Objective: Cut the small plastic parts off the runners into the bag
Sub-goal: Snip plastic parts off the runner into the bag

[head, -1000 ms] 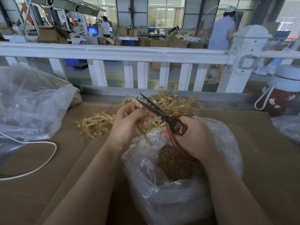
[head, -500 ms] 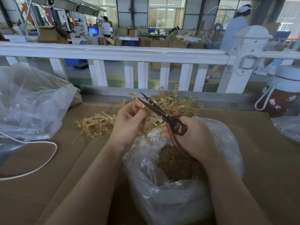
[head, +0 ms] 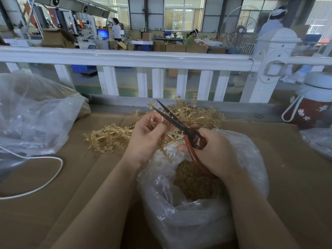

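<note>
My left hand (head: 145, 139) pinches a tan plastic runner (head: 173, 135) with small parts on it, held above the clear plastic bag (head: 188, 218). My right hand (head: 212, 151) grips the red handles of the scissors (head: 177, 121); the dark blades are parted and point up and left, beside the left fingers. Cut tan parts (head: 195, 182) fill the bottom of the bag. Loose runners lie in a pile (head: 107, 137) on the cardboard to the left and in a second pile (head: 201, 114) behind my hands.
A large clear bag (head: 34, 115) lies at the left with a white cable (head: 45, 184) looping in front of it. A red and white jug (head: 312, 105) stands at the right. A white railing (head: 136, 60) runs behind the cardboard-covered table (head: 296, 168).
The scissors' blades have shifted slightly up along the runner and stay parted. My left hand has turned the runner a little. A person behind the railing has walked to the right.
</note>
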A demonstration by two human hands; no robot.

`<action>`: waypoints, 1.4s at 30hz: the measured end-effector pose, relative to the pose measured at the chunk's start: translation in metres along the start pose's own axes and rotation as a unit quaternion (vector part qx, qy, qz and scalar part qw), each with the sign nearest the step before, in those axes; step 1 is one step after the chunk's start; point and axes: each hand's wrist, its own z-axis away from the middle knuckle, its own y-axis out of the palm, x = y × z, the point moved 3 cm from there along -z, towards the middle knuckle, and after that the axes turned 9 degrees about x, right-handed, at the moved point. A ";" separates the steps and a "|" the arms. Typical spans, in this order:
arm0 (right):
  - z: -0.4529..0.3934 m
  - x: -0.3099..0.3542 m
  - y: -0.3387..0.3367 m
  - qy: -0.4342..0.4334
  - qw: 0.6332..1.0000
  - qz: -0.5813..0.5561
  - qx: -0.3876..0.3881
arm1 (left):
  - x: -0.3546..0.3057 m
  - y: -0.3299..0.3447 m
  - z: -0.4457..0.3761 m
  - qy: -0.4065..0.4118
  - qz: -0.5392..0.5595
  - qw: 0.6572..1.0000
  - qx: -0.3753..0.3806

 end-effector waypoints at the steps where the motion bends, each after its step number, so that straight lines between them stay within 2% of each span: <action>1: 0.000 0.000 0.000 0.001 1.000 0.000 -0.001 | -0.001 0.000 0.000 -0.002 -0.001 1.000 -0.003; 6: 0.000 0.000 -0.001 0.006 1.000 -0.013 -0.009 | 0.000 -0.001 0.001 -0.013 0.025 0.999 -0.019; 10: 0.001 -0.001 -0.002 0.003 1.000 -0.024 -0.016 | -0.002 -0.002 0.001 0.016 0.019 1.000 -0.016; 16: 0.001 0.000 0.000 -0.003 1.000 -0.022 -0.007 | 0.000 -0.004 0.000 0.015 0.005 0.999 -0.037; 42: 0.002 0.005 -0.005 -0.007 1.000 -0.008 -0.012 | -0.004 0.002 0.002 0.023 -0.011 1.000 -0.008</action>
